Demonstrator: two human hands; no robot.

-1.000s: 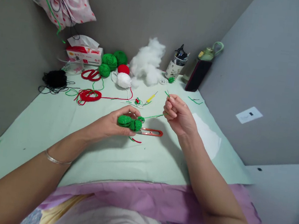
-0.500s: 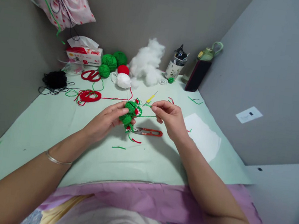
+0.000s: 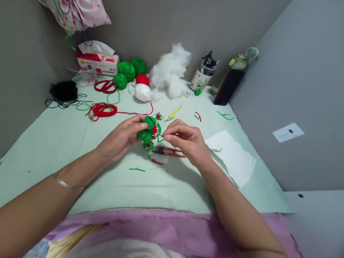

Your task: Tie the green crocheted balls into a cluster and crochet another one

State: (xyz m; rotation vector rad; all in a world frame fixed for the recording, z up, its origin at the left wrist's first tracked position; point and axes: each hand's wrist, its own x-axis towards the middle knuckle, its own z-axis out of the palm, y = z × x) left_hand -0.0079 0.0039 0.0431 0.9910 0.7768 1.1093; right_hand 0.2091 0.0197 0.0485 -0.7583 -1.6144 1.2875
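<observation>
My left hand (image 3: 123, 134) is closed around a green crocheted figure (image 3: 148, 129) with red and white details, holding it above the table. Just right of it, my right hand (image 3: 183, 140) pinches green yarn (image 3: 159, 139) close to the figure's side. A needle at those fingertips is too small to make out. Under my right fingers lie orange-handled thread snips (image 3: 169, 151), partly covered by the hand. Beyond my hands rests a yellow-handled crochet hook (image 3: 174, 112).
Green yarn balls (image 3: 126, 70), a white yarn ball (image 3: 143, 93), red yarn (image 3: 103, 110), black yarn (image 3: 64, 90) and red scissors (image 3: 105, 87) lie at the back left. White stuffing (image 3: 171, 72), a cup (image 3: 203, 77) and a phone (image 3: 229, 87) stand behind. Paper (image 3: 234, 158) lies right.
My right hand has moved left and slightly down, bringing its fingertips close to the figure. The green strand between them has shortened. My left hand keeps its hold, with the figure slightly turned.
</observation>
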